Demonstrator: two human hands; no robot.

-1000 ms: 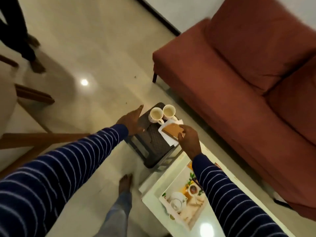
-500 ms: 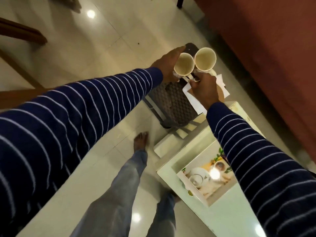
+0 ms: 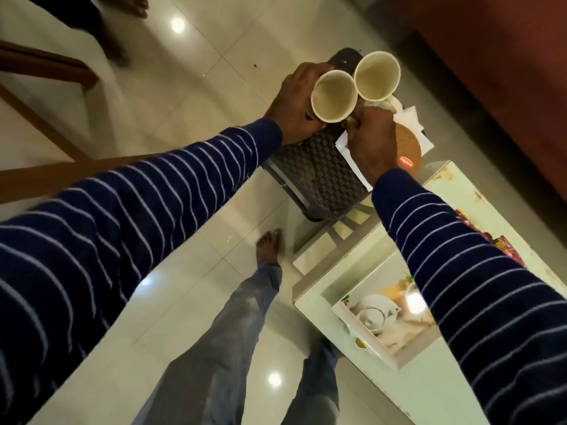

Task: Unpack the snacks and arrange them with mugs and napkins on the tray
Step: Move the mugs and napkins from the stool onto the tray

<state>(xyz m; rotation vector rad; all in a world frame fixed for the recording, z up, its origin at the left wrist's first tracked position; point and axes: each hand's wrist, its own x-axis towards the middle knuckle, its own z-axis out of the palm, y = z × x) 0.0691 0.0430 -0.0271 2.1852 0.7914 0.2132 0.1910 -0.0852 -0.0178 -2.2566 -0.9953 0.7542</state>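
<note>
Two cream mugs are tilted with their mouths toward me above a dark woven stool [image 3: 325, 176]. My left hand [image 3: 291, 105] wraps the left mug [image 3: 334, 96] from its outer side. The right mug [image 3: 377, 76] is held low, near its handle, by my right hand [image 3: 371, 145]. Beside that hand a brown snack packet [image 3: 408, 147] with a red logo lies on white napkins [image 3: 409, 116] on the stool. The tray [image 3: 366, 340], white-rimmed with a teapot picture, sits on the white table [image 3: 399, 403] near me, partly under my right sleeve.
A red snack wrapper [image 3: 503, 245] lies at the table's right edge. A rust-red sofa [image 3: 491, 56] fills the upper right. Wooden furniture [image 3: 46, 65] stands at the left. Another person's feet [image 3: 116, 41] are on the tiled floor, top left. My own legs are below.
A second ago my left hand rested on the stool edge and my right hand on the packet. Both hands then closed on the mugs, which now sit higher and tilted.
</note>
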